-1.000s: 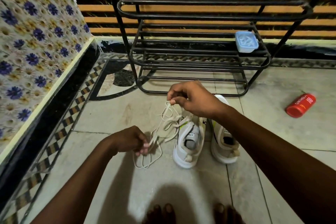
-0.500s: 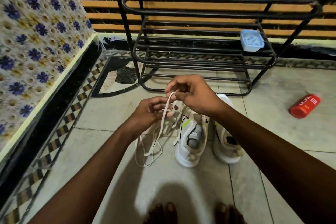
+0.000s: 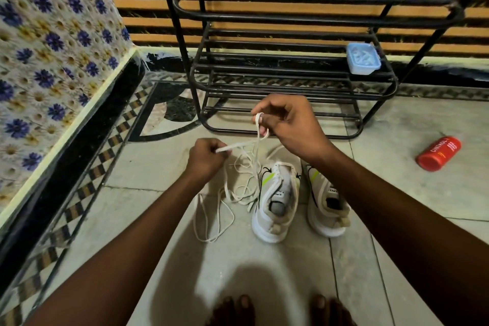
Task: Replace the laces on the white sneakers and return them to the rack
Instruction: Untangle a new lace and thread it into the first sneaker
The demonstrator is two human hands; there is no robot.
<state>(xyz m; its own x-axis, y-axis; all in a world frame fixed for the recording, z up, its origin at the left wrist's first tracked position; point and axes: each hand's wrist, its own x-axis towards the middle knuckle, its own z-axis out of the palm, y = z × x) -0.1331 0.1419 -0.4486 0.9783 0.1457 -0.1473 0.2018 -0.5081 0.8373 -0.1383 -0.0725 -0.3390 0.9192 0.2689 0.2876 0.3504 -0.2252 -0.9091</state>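
Two white sneakers stand side by side on the tiled floor, the left sneaker (image 3: 275, 209) and the right sneaker (image 3: 324, 206), both without laces in their eyelets. A tangle of cream laces (image 3: 225, 201) lies on the floor left of them and rises to my hands. My right hand (image 3: 285, 124) pinches a loop of lace above the shoes. My left hand (image 3: 206, 157) pinches another stretch of the same tangle, lower and to the left. The black metal rack (image 3: 291, 82) stands just behind.
A small blue lidded box (image 3: 363, 58) sits on the rack's lower shelf at the right. A red canister (image 3: 438, 153) lies on the floor to the right. A floral tiled wall (image 3: 53, 47) runs along the left. My bare toes (image 3: 277, 309) show at the bottom edge.
My left hand rose from the floor to meet the right, then drew back left and down with a lace strand. My right hand lifted slightly, keeping its loop.
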